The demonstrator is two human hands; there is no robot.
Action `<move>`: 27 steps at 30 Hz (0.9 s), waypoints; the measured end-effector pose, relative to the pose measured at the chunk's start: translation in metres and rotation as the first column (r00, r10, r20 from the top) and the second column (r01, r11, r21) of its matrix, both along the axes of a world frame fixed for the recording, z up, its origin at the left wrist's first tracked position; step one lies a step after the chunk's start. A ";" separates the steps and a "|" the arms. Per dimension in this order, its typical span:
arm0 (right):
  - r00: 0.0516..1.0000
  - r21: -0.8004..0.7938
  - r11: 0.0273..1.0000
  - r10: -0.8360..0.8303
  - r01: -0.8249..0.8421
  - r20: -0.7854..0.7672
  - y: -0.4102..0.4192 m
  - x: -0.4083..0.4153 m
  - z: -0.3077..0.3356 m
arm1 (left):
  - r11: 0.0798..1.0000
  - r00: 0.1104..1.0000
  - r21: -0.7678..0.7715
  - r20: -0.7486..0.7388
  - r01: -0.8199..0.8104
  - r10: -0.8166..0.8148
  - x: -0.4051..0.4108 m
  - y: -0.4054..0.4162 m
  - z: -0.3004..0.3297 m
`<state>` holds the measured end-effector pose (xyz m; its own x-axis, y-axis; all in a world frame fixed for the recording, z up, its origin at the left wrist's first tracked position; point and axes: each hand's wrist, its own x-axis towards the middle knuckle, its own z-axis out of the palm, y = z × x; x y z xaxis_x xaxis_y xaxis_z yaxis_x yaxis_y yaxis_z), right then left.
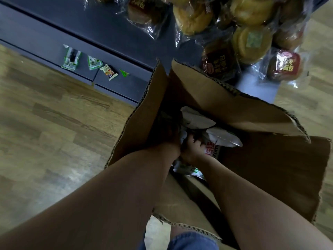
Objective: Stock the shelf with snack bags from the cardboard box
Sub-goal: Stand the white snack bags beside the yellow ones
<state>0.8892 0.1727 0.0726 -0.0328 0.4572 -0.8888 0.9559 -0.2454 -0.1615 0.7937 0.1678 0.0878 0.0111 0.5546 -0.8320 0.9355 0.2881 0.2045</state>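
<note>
From the head view, both bare forearms reach down into an open cardboard box that fills the middle and the 4 o'clock part of the picture, its flaps standing up and folded outward. The right hand sits near the centre of the box opening, and its grip is curled round the edge of a white snack bag with red print; the bag spreads from the fingers toward 2 o'clock, so most of it lies beyond and to the right of the grip, with only its near corner inside the hand. The left hand goes deeper, just at 10 o'clock of the right hand and touching or nearly touching it; it is in shadow against the dark inner wall, and whether its grip is closed on anything cannot be told. More crumpled white packaging lies in the box at 12 o'clock of the two hands, and another bag with a green mark shows under the right wrist at 6 o'clock.

At 12 to 2 o'clock, above the box's far flap, a dark blue shelf carries wrapped bread buns in clear film. At 10 o'clock, on the shelf's low ledge, lie four small snack packets in a loose row. The wooden floor takes up the 9 o'clock side.
</note>
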 end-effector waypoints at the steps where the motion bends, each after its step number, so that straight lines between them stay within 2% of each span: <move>1: 1.000 -0.003 1.000 -0.001 0.001 0.021 -0.001 -0.001 -0.002 | 1.000 1.000 0.023 -0.023 0.007 -0.006 0.000 0.001 -0.009; 3: 1.000 0.000 1.000 -0.005 0.005 0.027 -0.001 -0.002 -0.004 | 0.998 0.992 0.016 -0.116 0.055 -0.052 0.002 0.002 -0.018; 6: 1.000 0.021 1.000 -0.008 0.008 0.017 0.001 -0.002 -0.006 | 0.998 0.991 -0.036 -0.127 0.045 -0.050 0.004 0.001 -0.029; 9: 1.000 0.093 0.996 0.001 0.001 -0.018 0.006 0.003 -0.003 | 0.999 0.989 0.040 -0.151 0.003 0.003 0.006 -0.001 -0.021; 11: 0.996 0.128 0.992 0.004 0.007 -0.085 0.009 0.009 0.002 | 0.997 0.985 0.064 -0.170 0.048 -0.036 0.006 0.001 -0.016; 13: 0.990 0.135 0.990 -0.026 0.045 -0.138 0.010 0.016 0.010 | 0.998 0.990 0.054 -0.137 0.014 -0.007 0.005 0.004 -0.009; 16: 0.977 0.117 0.987 -0.087 0.111 -0.194 0.009 0.022 0.028 | 0.999 1.000 0.027 -0.003 -0.021 0.021 0.008 0.010 0.014; 20: 0.963 0.057 0.983 -0.157 0.173 -0.221 0.003 0.027 0.054 | 0.993 0.995 0.061 -0.004 0.099 -0.099 0.011 0.010 0.046; 24: 0.950 0.060 0.968 -0.227 0.245 -0.216 -0.001 0.035 0.083 | 0.986 0.985 -0.003 -0.048 0.168 -0.168 0.017 0.015 0.081; 27: 0.912 0.091 0.936 -0.304 0.340 -0.273 -0.002 0.039 0.110 | 0.972 0.977 0.110 -0.075 0.207 -0.200 0.015 0.016 0.106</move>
